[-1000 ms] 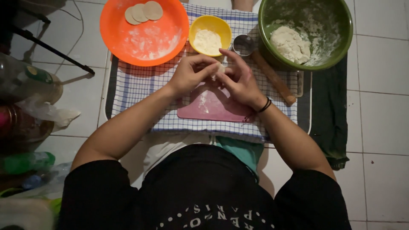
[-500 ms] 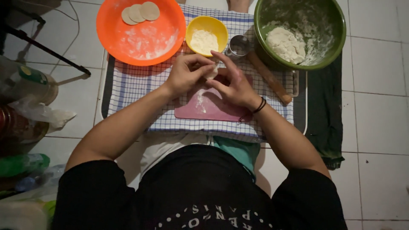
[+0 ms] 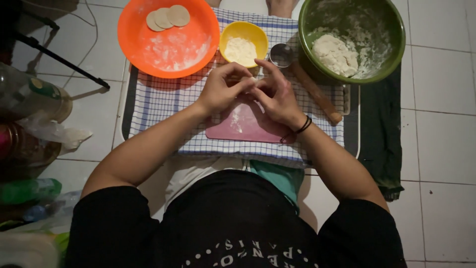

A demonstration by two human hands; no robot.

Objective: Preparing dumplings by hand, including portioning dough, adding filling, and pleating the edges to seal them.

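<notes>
White tiled floor (image 3: 436, 149) all around, I'm sitting on it with a blue-and-white checked cloth (image 3: 163, 99) spread over a tray in front of me. Biggest item on it: round green plastic bowl (image 3: 391, 30), far right, dusted with flour inside, lump of pale dough (image 3: 334, 53) sitting in it. Far left: round orange plastic bowl (image 3: 198, 44), floury bottom, three flat round dough discs (image 3: 167, 18) overlapping at its far edge. Dark green cloth (image 3: 384, 134) lies along the right side of the tray, running down onto the tiles. Pink rectangular cutting board (image 3: 248, 126) sits centre of the checked cloth, some flour on it, directly under my hands. Wooden rolling pin (image 3: 317, 94) lies diagonally between the green bowl and my right wrist. Small yellow bowl of white flour (image 3: 243, 42) sits between the two big bowls, and a small round metal cutter (image 3: 280, 53) is just beside it on the right. Both hands are together above the far end of the pink board: left hand (image 3: 223, 89) with fingers curled in, right hand (image 3: 277, 94) with fingertips meeting the left's. They look pinched on something small between them; can't tell what, it's hidden by the fingers. Black band on my right wrist (image 3: 303, 125).
</notes>
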